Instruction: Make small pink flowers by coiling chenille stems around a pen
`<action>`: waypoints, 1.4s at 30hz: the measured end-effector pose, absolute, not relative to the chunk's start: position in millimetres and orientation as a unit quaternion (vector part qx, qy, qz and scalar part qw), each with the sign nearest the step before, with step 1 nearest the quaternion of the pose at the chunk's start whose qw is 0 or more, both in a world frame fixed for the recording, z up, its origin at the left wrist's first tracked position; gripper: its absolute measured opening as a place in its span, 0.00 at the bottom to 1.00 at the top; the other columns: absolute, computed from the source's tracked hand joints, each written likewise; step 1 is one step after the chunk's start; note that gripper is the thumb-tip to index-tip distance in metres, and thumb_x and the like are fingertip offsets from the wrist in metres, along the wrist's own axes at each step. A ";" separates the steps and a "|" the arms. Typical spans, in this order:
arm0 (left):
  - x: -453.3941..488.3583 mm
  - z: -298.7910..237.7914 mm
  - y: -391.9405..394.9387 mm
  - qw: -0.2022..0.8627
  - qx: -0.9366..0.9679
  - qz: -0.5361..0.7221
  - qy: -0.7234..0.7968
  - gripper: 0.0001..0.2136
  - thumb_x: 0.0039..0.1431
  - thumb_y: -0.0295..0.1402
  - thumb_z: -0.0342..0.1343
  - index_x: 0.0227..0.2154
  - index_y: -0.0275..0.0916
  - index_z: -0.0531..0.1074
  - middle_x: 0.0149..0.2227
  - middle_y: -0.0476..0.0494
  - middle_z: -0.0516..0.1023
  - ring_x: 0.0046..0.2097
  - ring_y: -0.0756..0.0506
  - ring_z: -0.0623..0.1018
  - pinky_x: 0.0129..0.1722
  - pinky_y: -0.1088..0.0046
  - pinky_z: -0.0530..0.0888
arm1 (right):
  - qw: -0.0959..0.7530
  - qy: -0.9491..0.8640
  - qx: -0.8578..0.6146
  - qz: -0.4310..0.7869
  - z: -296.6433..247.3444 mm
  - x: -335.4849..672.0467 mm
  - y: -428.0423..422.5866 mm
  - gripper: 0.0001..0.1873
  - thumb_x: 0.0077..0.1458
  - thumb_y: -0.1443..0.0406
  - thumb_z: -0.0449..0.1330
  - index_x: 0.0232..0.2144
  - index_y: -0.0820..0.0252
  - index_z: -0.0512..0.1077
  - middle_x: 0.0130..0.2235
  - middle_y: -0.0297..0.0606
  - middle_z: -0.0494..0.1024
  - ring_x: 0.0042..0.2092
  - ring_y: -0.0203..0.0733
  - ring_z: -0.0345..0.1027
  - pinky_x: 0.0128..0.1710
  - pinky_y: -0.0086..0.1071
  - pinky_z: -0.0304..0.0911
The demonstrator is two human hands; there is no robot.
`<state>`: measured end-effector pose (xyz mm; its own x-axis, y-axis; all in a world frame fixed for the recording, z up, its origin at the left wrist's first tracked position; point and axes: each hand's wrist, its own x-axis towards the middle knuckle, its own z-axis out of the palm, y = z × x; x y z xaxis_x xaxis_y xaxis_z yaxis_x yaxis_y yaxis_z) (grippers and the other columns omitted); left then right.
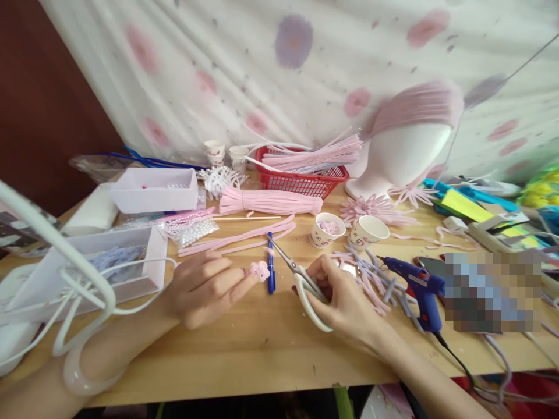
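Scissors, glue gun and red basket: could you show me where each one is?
Scissors (pixel 297 270), head view: where blades meet handles.
Glue gun (pixel 421 286), head view: its blue body.
Red basket (pixel 300 184), head view: its front wall.

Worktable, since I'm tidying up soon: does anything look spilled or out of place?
The short pink and lilac stems beside the right hand lie in a jumble, unlike the neatly gathered pink bundle; nothing looks spilled.

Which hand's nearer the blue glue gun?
Right. The right hand, holding scissors, is left of the glue gun; the left hand, holding a pink flower, is farther left, beyond the blue pen.
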<state>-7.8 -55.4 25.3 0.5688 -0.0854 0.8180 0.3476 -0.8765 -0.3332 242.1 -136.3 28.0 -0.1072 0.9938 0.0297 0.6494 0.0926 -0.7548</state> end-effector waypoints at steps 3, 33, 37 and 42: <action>-9.7 25.5 -58.2 0.213 -0.843 -0.487 -0.084 0.13 0.52 0.22 0.62 0.39 0.42 0.75 0.30 0.52 0.79 0.33 0.50 0.78 0.37 0.73 0.77 | 0.233 -0.720 -0.624 0.193 26.6 246.6 -139.4 0.07 0.53 0.63 0.58 0.30 0.58 0.62 0.23 0.30 0.67 0.23 0.35 0.59 0.23 0.28 0.50; 104.4 60.8 -44.1 -0.478 -0.690 -0.426 -0.336 0.10 0.51 0.32 0.59 0.38 0.35 0.76 0.41 0.40 0.82 0.43 0.41 0.81 0.46 0.67 0.76 | 0.533 -0.643 -0.514 0.199 22.0 267.7 -96.1 0.19 0.64 0.57 0.39 0.25 0.57 0.58 0.20 0.28 0.58 0.23 0.35 0.53 0.25 0.29 0.50; 115.7 63.2 -36.3 -0.455 -0.713 -0.422 -0.327 0.10 0.52 0.31 0.58 0.37 0.35 0.76 0.40 0.40 0.83 0.42 0.42 0.81 0.44 0.68 0.76 | 0.542 -0.637 -0.518 0.179 17.7 267.2 -93.7 0.12 0.59 0.64 0.43 0.24 0.57 0.58 0.22 0.30 0.60 0.25 0.36 0.54 0.26 0.30 0.50; 150.7 68.2 -1.5 -0.414 -0.757 -0.380 -0.334 0.07 0.49 0.29 0.58 0.32 0.34 0.76 0.35 0.38 0.83 0.39 0.42 0.82 0.38 0.69 0.77 | 0.441 -0.745 -0.489 0.113 10.4 262.6 -99.8 0.07 0.52 0.68 0.45 0.27 0.58 0.63 0.25 0.35 0.69 0.28 0.39 0.62 0.31 0.31 0.56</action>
<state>150.7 -1.5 68.2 0.4879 0.8203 0.2984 0.1913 -0.4340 0.8804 262.6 -99.8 10.4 -0.1339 0.8268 0.5463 0.6283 0.4972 -0.5984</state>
